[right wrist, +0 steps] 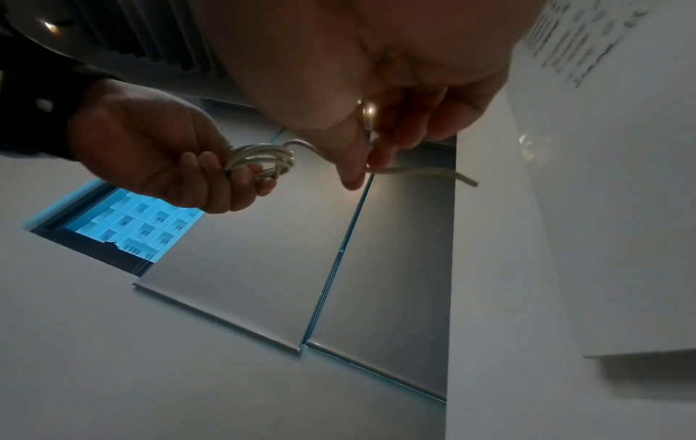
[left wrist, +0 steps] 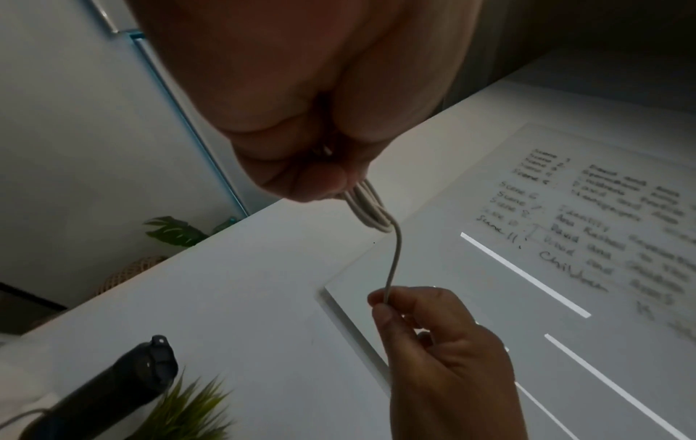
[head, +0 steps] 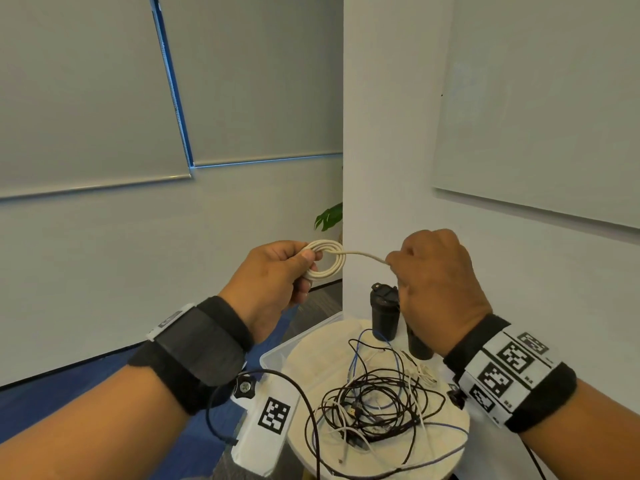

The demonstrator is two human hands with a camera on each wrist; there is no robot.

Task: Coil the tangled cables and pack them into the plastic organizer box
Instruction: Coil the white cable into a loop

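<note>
A cream braided cable (head: pixel 325 259) is wound into a small coil that my left hand (head: pixel 282 275) pinches between thumb and fingers, raised above the table. A short tail runs right from the coil to my right hand (head: pixel 433 278), which pinches it near its end. In the left wrist view the coil (left wrist: pixel 371 210) hangs from my fingertips and the tail drops to the right hand (left wrist: pixel 425 333). The right wrist view shows the coil (right wrist: pixel 260 162) and the loose cable end (right wrist: pixel 467 180). A tangle of black, white and blue cables (head: pixel 377 400) lies on the round white table (head: pixel 311 355). A clear plastic box (head: pixel 273 356) stands at the table's left edge.
Two black cylindrical bottles (head: pixel 384 315) stand at the table's back, the second partly behind my right hand. A white device with a square marker (head: pixel 268 424) hangs below my left wrist. A white pillar and whiteboard (head: pixel 540 109) rise behind; a plant (head: pixel 329 216) peeks past the pillar.
</note>
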